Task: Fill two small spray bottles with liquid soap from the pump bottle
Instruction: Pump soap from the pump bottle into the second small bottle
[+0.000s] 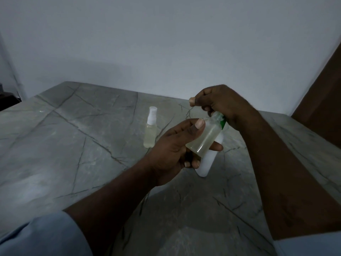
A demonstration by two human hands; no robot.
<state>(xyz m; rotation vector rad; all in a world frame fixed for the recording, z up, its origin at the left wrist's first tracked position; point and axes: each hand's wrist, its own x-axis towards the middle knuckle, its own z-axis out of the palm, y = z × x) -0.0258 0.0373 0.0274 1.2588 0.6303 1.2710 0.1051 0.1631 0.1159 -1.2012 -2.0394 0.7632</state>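
Observation:
My left hand (177, 145) holds an uncapped small spray bottle (204, 137) between thumb and fingers, tilted with its open neck up to the right. It contains pale yellowish liquid. Its neck meets the green pump head (223, 124) of the white pump bottle (207, 161), which stands on the table right behind it. My right hand (219, 104) sits on top of the pump with its fingers curled over the head, hiding most of it. A second small spray bottle (150, 133), capped with its white sprayer and filled with the same pale liquid, stands upright to the left.
Everything rests on a grey marble-patterned table (73, 145) set against a plain white wall. A brown panel (324, 100) rises at the far right, and a dark object (5, 100) sits past the table's left edge.

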